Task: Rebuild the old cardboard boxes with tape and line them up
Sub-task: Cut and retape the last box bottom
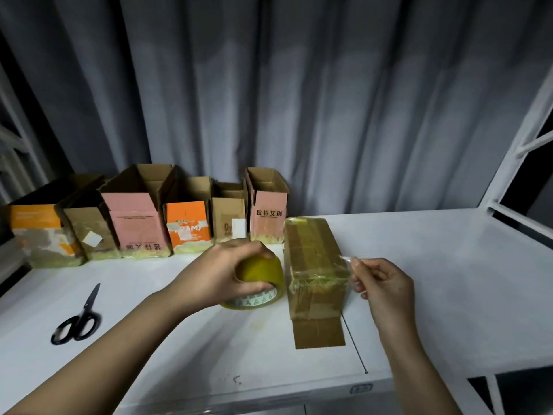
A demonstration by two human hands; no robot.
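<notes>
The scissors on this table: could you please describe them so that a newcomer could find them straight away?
Start at the white table and look to its near left part, in front of the row of open cardboard boxes. The scissors lie flat there, alone, black-handled with closed blades pointing towards the boxes, the only dark metal tool about.

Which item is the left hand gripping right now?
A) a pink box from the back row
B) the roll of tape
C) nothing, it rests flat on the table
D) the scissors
B: the left hand curls over the yellowish roll of tape beside the box being taped, while the scissors lie untouched on the table further left.
</notes>
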